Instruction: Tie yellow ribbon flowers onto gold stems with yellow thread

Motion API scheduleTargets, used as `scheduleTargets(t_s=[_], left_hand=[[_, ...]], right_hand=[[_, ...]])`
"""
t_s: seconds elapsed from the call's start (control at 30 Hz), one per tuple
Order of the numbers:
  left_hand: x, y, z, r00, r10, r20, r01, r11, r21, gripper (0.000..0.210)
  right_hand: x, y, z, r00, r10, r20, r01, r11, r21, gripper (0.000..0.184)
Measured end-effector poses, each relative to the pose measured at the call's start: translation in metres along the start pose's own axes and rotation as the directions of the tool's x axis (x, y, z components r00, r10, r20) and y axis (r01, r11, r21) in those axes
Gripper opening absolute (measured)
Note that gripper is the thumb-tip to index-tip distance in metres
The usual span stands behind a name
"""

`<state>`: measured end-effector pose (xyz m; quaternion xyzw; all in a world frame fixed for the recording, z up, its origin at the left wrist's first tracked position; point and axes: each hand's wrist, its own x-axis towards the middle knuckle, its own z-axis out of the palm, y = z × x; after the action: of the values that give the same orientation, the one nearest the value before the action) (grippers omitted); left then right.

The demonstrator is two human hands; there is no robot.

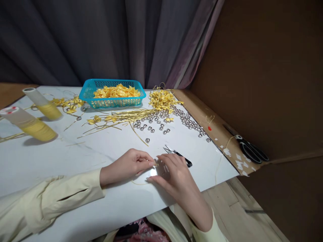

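Note:
My left hand [133, 163] is closed in a pinch, thumb against forefinger. A small gold end pokes out of the pinch, and a thin yellow cord [140, 183] curves over the table below it. Facing it, my right hand [174, 169] has thumb and fingers apart, with nothing visible between them. Small thread snips [185, 160] with black handles lie just beyond my right fingers. Farther off are scattered silver beads [161, 127], a bundle of gold cords [126, 116] and a heap of yellow ribbon bows [163, 99].
A blue basket [87, 97] of yellow bows stands at the back. Two spools of yellow cord [37, 129] [50, 111] lean at the left. Black scissors [252, 153] and white paper scraps [238, 157] lie on brown cardboard [202, 116] along the right edge.

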<state>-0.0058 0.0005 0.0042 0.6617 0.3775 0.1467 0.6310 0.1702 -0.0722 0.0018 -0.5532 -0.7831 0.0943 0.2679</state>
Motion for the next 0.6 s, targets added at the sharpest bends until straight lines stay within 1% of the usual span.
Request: scheduleTargets(t_s=[0.03,0.1,0.13,0.23,0.3,0.37,0.47,0.6], left_hand=[[0.0,0.001,0.0,1.0,0.004,0.003,-0.004,1.0,0.004,0.031],[-0.001,0.002,0.0,1.0,0.004,0.011,-0.004,1.0,0.009,0.031],[-0.002,0.003,0.001,1.0,0.002,0.013,-0.003,1.0,0.009,0.031],[-0.003,0.004,0.002,1.0,0.015,-0.005,-0.015,0.999,0.029,0.032],[-0.004,0.003,0.002,0.998,0.046,-0.031,-0.044,0.996,0.073,0.03],[-0.004,0.002,0.003,0.996,0.075,-0.051,-0.069,0.991,0.119,0.028],[-0.004,-0.001,0.003,0.992,0.101,-0.071,-0.09,0.985,0.144,0.027],[-0.004,-0.001,0.003,0.991,0.102,-0.082,-0.088,0.984,0.152,0.027]], right_hand=[[0.002,0.0,0.003,1.0,-0.015,-0.017,0.015,1.0,-0.004,0.028],[0.005,0.001,0.009,0.997,-0.059,-0.042,0.058,0.998,-0.026,0.01],[0.006,0.002,0.011,0.995,-0.083,-0.048,0.081,0.996,-0.045,0.01],[0.007,0.004,0.011,0.989,-0.134,-0.06,0.128,0.987,-0.096,0.026],[0.006,0.005,0.009,0.988,-0.146,-0.057,0.14,0.986,-0.095,0.028],[0.005,0.004,0.005,0.989,-0.143,-0.034,0.14,0.988,-0.062,0.028],[0.003,0.004,-0.001,0.994,-0.11,-0.001,0.11,0.994,-0.009,0.027],[0.0,0.007,-0.009,0.998,-0.066,0.022,0.066,0.998,0.011,0.027]])
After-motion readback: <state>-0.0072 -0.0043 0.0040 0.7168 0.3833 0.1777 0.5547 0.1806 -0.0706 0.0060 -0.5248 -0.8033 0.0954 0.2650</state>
